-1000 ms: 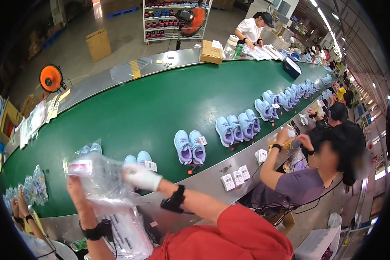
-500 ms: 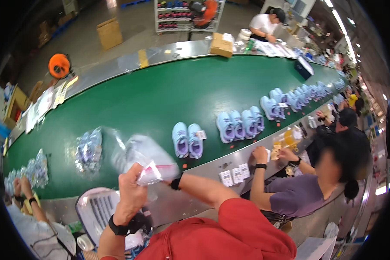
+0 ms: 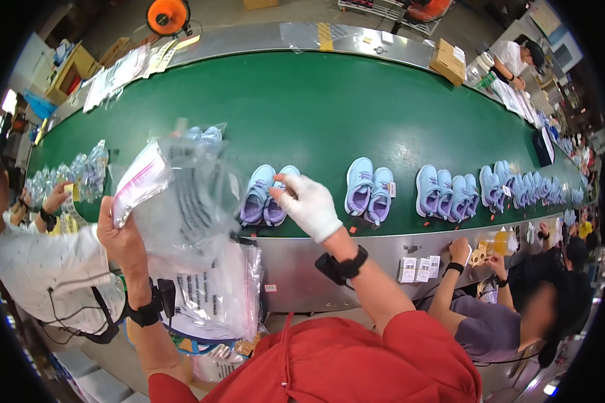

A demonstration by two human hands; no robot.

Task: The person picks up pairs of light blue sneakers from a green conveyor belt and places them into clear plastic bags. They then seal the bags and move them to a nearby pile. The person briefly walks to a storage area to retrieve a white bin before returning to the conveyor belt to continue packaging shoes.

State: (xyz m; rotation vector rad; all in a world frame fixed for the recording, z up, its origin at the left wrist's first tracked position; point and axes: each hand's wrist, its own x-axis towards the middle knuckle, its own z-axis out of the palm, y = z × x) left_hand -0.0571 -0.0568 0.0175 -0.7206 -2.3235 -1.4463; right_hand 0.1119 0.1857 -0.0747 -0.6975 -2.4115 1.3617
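Observation:
My bare left hand (image 3: pixel 124 238) grips the edge of a clear plastic bag (image 3: pixel 195 195) with a pink strip along its opening. The bag hangs loose and see-through to the right of that hand. White-gloved, my right hand (image 3: pixel 309 208) reaches over a pair of light-blue sneakers (image 3: pixel 253 201) with purple lining, thumb and forefinger apart at the right shoe. Whether the fingertips touch the shoe I cannot tell. Below the held bag lies a stack of clear bags (image 3: pixel 212 302) at the belt's near edge. Beyond it, a wrapped pair of sneakers (image 3: pixel 207 134) is partly hidden.
Along the green belt (image 3: pixel 302 101), more sneakers (image 3: pixel 370 191) stand in pairs to the right; bagged pairs (image 3: pixel 74 174) sit at the left. Co-workers stand close on both sides. Label stacks (image 3: pixel 420 269) lie on the metal edge (image 3: pixel 316 269). A carton (image 3: pixel 448 62) rests on the far ledge.
The view has swung left. My right hand, mostly hidden behind the bag before, now shows over the sneakers. The bag has spread out and hangs from my left hand.

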